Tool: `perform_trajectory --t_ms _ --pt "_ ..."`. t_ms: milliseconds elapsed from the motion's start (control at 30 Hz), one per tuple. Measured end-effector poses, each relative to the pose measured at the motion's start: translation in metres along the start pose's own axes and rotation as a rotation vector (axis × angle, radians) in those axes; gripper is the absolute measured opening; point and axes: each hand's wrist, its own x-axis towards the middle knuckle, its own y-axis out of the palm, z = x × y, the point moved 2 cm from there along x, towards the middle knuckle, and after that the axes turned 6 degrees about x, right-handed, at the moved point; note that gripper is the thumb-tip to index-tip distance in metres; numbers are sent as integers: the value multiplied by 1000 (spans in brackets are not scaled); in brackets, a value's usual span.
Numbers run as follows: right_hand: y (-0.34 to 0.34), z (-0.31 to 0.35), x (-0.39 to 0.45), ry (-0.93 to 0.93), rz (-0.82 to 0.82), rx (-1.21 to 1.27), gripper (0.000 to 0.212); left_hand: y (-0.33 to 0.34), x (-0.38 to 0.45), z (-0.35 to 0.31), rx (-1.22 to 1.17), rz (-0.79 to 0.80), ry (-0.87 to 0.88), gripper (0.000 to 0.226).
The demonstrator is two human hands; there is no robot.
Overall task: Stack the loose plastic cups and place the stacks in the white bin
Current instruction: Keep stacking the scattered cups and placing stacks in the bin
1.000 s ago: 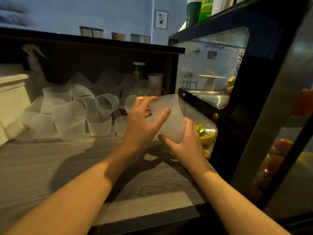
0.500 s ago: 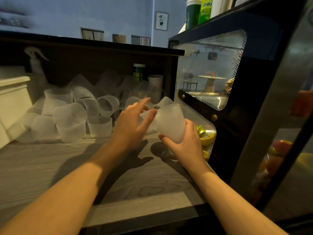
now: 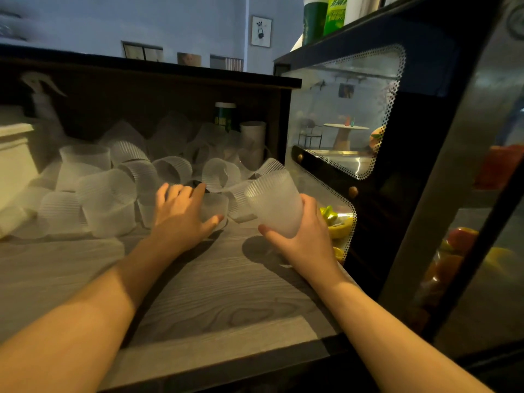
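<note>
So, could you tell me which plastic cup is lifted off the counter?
The cup in the right hand, by the glass case; the others sit on the counter.

Grey wood-grain worktop [image 3: 215, 296] under a dark shelf, crowded with cups at the back.

A heap of frosted, ribbed loose plastic cups [image 3: 107, 202] covers its far part, some upright, some tipped on their sides, a few resting on one another. At the far left edge stands the white bin [image 3: 14, 163]; behind it a spray bottle [image 3: 42, 109], blurred. A green can [image 3: 225, 116] and a tall white cup [image 3: 253, 137] stand at the back right.
</note>
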Motion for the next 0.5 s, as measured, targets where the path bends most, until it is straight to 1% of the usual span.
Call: perform_trajectory --t_ms 100,233,300,400,467,500 --pt "0 -1 1 -3 -20 -23 77 -6 -4 2 -188 -149 -2 81" --pt "0 0 1 -24 -20 -31 78 -24 -10 2 -510 -232 -99 72" --pt "0 0 1 -43 -8 -47 79 -32 -13 3 -663 -228 -173 68" --pt "2 3 -1 -92 16 -88 84 -37 -17 1 -965 -159 -243 70" --pt "2 5 -1 -131 29 -138 88 -41 -18 -3 -1126 -115 -237 77" --pt "3 6 -2 -150 31 -173 89 -43 -18 -6 -1181 -107 -206 79"
